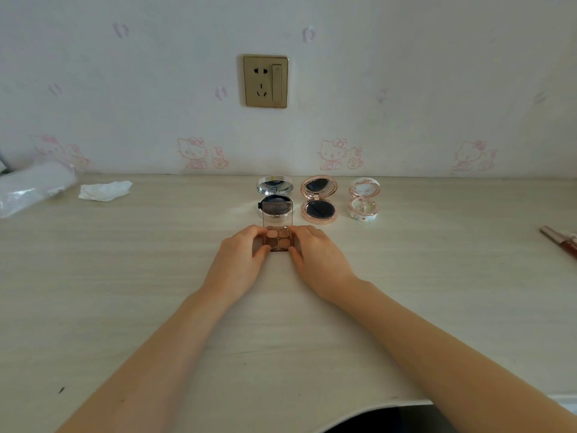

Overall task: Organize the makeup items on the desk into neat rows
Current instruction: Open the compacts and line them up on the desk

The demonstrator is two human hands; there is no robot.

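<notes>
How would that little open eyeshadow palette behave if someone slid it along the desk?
The eyeshadow palette looks flat and square, so it should slide, not roll. Its clear lid stands upright, so it might flap or tip back. It looks small and probably light; both hands steady it.

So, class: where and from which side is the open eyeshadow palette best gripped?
Grip the eyeshadow palette by its flat base, pinching the left and right edges, as the left hand and right hand do. Its clear lid stands upright at the back, so avoid coming from there.

Soft, even daylight, slightly hazy and washed out. Faint shadows only. Wide-angle bending toward the frame edges. Blurred at far left, sharpest at centre.
</notes>
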